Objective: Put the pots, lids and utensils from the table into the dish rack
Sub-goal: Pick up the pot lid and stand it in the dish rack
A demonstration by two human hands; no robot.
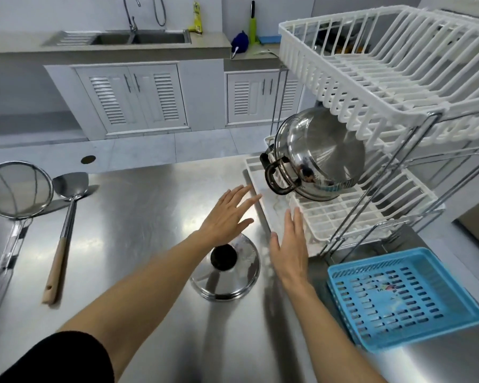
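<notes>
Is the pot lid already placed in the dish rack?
No, the pot lid lies flat on the steel table, in front of the dish rack.

We find no readable text; the yellow bottle (197, 17) on the far counter has print too blurred to read.

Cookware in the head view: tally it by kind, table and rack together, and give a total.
Steel pot tilted on its side in the white dish rack's lower tier: 1
Round steel lid with black knob, on the table: 1
Wire mesh strainer: 1
Steel spatula with wooden handle: 1
Total: 4
</notes>
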